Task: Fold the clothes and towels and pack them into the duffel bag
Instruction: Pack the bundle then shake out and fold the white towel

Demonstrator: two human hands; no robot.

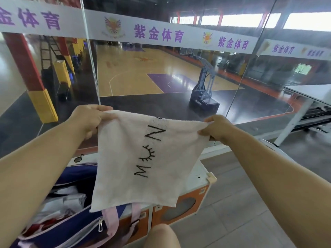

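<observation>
2 corner pinches, your left hand (89, 120) and right hand (215, 128), hold the towel (143, 158) hanging open over the duffel bag (80, 223) at 7 o'clock; loosen either and it may sag unfolded into the bag.

I see the towel (143, 154) as pale, matt terry cloth with a nubby pile and black stitched lettering. The duffel bag (78, 176) is smooth navy fabric with a metal zipper pull (100, 225) and pink woven straps (112, 221). The court floor (136, 74) is glossy polished wood.
</observation>
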